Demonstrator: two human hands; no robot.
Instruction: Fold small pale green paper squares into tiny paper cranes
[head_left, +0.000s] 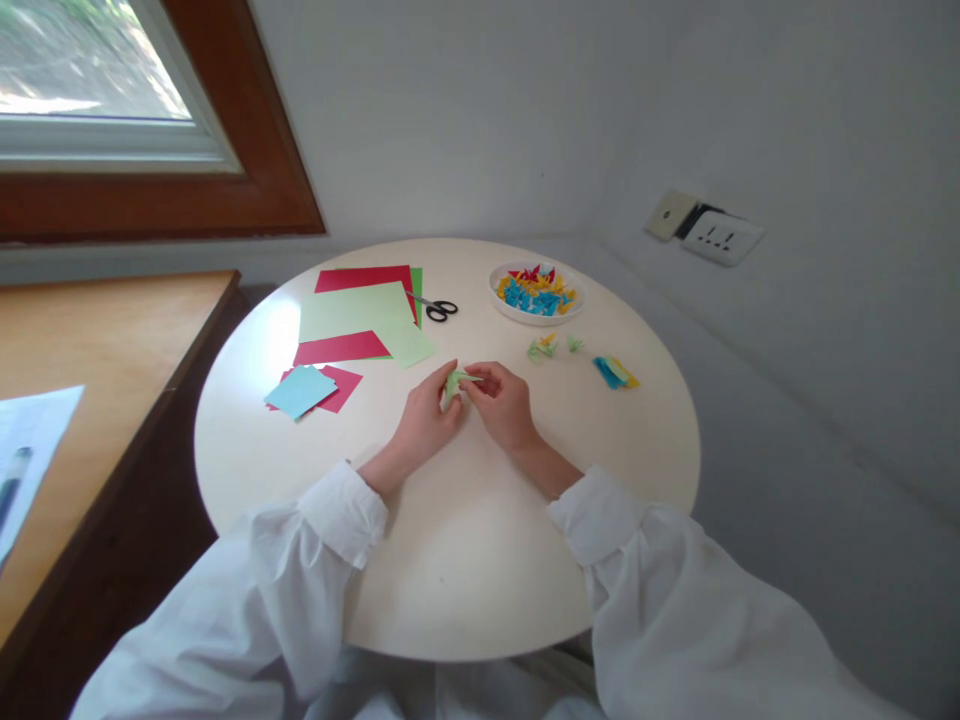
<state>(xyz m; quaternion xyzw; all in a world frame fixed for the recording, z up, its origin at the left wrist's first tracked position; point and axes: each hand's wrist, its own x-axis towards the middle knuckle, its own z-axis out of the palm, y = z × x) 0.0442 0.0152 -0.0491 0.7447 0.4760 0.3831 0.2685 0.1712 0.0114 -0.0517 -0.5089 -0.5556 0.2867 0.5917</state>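
Note:
A small folded piece of pale green paper (pixel 453 383) is held between my two hands over the middle of the round white table (pixel 480 560). My left hand (pixel 427 415) pinches it from the left, thumb and forefinger closed on its side. From the right, my right hand (pixel 504 402) grips its pointed end with the fingertips. Parts of the paper are covered by my fingers. Beyond my right hand lie small folded green and yellow paper pieces (pixel 541 348) and another little green one (pixel 575 344).
A white dish (pixel 536 318) holds several red, yellow and blue folded papers. Scissors (pixel 436 309) lie beside large green and red sheets (pixel 352 308). Light blue squares (pixel 301 391) sit on pink ones at left. Blue and yellow papers (pixel 615 372) lie at right. A wooden desk (pixel 112 320) stands left.

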